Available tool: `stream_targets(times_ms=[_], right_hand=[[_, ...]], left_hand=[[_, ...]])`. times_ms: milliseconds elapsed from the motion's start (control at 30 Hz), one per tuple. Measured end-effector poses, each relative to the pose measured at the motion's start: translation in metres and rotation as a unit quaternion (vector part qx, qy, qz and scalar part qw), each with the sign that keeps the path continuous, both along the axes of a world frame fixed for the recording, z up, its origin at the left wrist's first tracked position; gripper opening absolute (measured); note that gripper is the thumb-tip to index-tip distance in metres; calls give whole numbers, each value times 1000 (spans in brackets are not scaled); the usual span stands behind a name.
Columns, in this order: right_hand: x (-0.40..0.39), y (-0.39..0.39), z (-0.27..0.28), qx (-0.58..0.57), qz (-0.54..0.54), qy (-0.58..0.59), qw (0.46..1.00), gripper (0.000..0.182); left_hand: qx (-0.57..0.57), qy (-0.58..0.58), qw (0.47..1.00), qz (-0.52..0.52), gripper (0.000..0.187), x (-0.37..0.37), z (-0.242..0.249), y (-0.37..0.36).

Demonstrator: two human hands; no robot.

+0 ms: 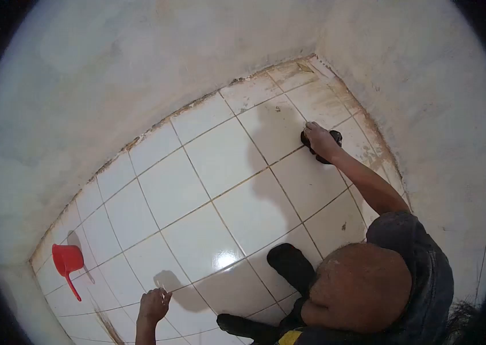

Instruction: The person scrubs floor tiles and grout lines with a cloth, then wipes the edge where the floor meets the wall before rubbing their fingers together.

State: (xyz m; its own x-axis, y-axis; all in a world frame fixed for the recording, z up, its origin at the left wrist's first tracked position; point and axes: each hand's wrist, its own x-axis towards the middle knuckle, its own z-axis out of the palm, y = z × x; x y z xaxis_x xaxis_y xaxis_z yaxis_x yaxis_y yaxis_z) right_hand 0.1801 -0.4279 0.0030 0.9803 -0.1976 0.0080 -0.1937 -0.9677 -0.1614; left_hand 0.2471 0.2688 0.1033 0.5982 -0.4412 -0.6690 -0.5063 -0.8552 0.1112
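Note:
My right hand (322,141) presses a black cloth (335,138) against the white tiled floor (237,190), near the stained corner at the upper right. Its fingers are bent over the cloth. At the lower left, my left hand (155,304) is raised over the tiles with its fingers curled in; whether something small is inside them cannot be made out. Its shadow falls on the tiles beside it.
A red dipper (67,260) with a long handle lies at the far left. Pale walls (139,75) surround the floor, with brown grime along their base. Two dark-covered feet (290,263) and a bent knee (363,284) fill the lower right.

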Motion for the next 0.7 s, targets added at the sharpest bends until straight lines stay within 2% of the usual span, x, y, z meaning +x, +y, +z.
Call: stream_targets(times_ms=[167,200,233,300,367,433,533,633,700], right_hand=[[41,-9,7,-19,-25,-9,999,22],[52,-14,6,-24,-29,-20,999,22],[62,-19,5,-29,-33,-31,999,22],[81,-30,5,99,-82,-38,991,22],[81,-34,4,123,-74,-19,989,22],[73,-30,14,42,-8,21,999,20],[50,-31,-14,32,43,-52,997,16],[44,-27,-6,48,38,-23,998,11],[54,-24,-5,10,21,-48,999,11]], left_hand=[[38,4,999,-23,33,-2,2,-4],[-22,-16,999,-19,33,-4,-4,4],[-15,-10,1000,-13,33,-3,-3,3],[-3,5,1000,-1,33,-3,0,-1],[9,13,1000,8,33,-3,1,-2],[20,15,1000,8,32,-1,2,-5],[22,7,1000,-2,31,0,2,-4],[-1,-9,1000,-8,31,-1,-5,2],[0,-5,1000,-9,31,-1,-4,0]])
